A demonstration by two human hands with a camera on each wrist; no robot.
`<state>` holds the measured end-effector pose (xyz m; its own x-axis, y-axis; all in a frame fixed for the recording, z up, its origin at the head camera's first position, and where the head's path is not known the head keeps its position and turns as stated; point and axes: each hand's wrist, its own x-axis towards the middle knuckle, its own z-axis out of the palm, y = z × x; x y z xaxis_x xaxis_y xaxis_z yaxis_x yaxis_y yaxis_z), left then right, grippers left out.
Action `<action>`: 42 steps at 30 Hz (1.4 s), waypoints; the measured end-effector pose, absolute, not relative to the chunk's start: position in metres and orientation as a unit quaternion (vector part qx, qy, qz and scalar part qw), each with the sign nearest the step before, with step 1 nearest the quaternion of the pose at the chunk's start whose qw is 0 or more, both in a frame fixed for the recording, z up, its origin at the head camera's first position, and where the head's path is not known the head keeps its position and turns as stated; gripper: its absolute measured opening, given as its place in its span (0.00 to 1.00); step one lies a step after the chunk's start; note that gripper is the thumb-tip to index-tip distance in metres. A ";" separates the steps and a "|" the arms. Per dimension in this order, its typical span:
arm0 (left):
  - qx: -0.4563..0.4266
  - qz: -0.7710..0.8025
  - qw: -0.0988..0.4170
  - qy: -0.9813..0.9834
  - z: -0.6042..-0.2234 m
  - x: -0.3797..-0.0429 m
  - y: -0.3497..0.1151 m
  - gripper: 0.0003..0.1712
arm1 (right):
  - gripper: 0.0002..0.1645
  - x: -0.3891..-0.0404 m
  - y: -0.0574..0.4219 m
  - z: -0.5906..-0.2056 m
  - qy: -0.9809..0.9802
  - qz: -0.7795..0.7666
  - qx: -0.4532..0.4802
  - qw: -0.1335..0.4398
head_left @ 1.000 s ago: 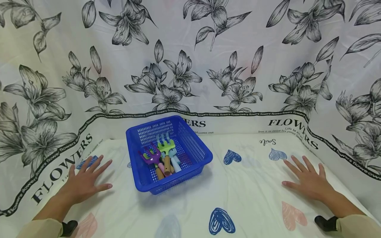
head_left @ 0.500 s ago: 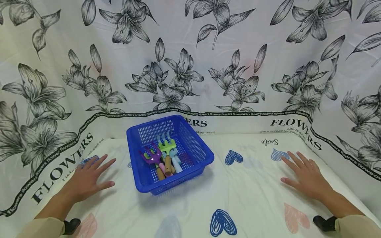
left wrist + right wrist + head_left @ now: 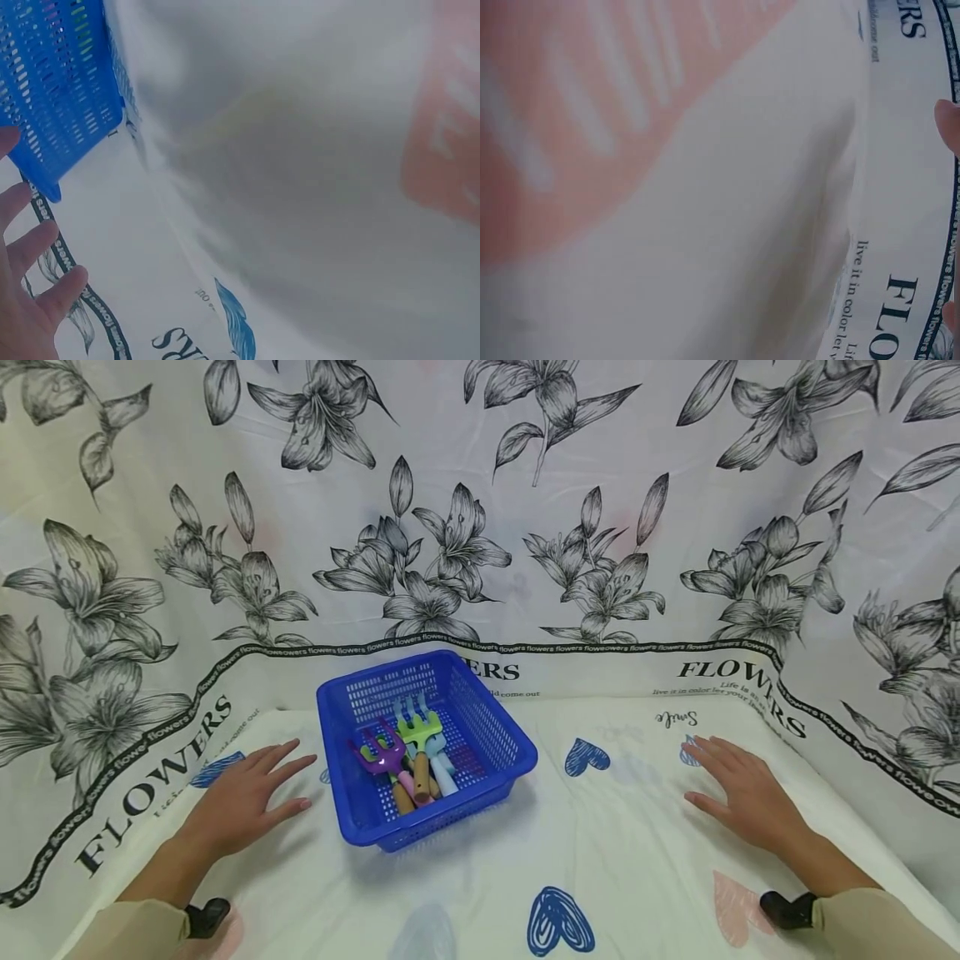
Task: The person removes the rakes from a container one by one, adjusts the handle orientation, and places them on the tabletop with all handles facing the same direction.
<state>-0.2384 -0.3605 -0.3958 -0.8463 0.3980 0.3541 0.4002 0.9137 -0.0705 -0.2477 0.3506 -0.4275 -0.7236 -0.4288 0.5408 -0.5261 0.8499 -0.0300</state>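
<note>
In the head view, left hand (image 3: 243, 802) and right hand (image 3: 750, 793), fingers extended wide, flank a blue basket (image 3: 487, 731) of garden forks (image 3: 417, 732) near nine and three o'clock. Left wrist view: basket at ten; right wrist view: a fingertip (image 3: 948, 127) toward three.

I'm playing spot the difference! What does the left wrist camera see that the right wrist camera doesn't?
Only the left wrist view has the blue plastic basket, with a bit of green showing through its slots, and the fingers of the left hand.

Only the right wrist view has a little of the right hand at its edge, plus the big "FLO" lettering.

Both show the white heart-print sheet, a blurry pink print, big "ERS" letters and the dark "flowers" border strip.
</note>
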 end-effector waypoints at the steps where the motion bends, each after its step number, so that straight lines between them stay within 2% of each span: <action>1: -0.208 -0.001 0.183 -0.961 -0.395 -0.238 -0.360 0.37 | 0.46 -0.248 0.349 -0.427 -0.922 0.092 0.262 0.270; 11: -0.200 -0.027 0.190 -0.961 -0.391 -0.237 -0.353 0.34 | 0.44 -0.250 0.335 -0.424 -0.912 0.133 0.253 0.295; 21: -0.162 -0.088 0.214 -0.959 -0.392 -0.239 -0.343 0.34 | 0.44 -0.247 0.290 -0.409 -0.903 0.204 0.259 0.278; 26: -0.151 -0.126 0.205 -0.959 -0.398 -0.243 -0.332 0.33 | 0.43 -0.246 0.272 -0.401 -0.897 0.211 0.273 0.276; 35: -0.111 -0.218 0.152 -0.958 -0.401 -0.250 -0.316 0.34 | 0.42 -0.247 0.254 -0.393 -0.890 0.225 0.288 0.274; 42: -0.102 -0.285 0.164 -0.939 -0.405 -0.256 -0.305 0.32 | 0.43 -0.253 0.246 -0.394 -0.882 0.222 0.308 0.280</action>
<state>-0.2559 -0.3052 -0.4050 -0.9257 0.0974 0.3656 0.2843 0.8167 0.5021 -0.2535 0.2455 -0.3936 -0.6534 -0.4197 0.6301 -0.6682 0.7110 -0.2193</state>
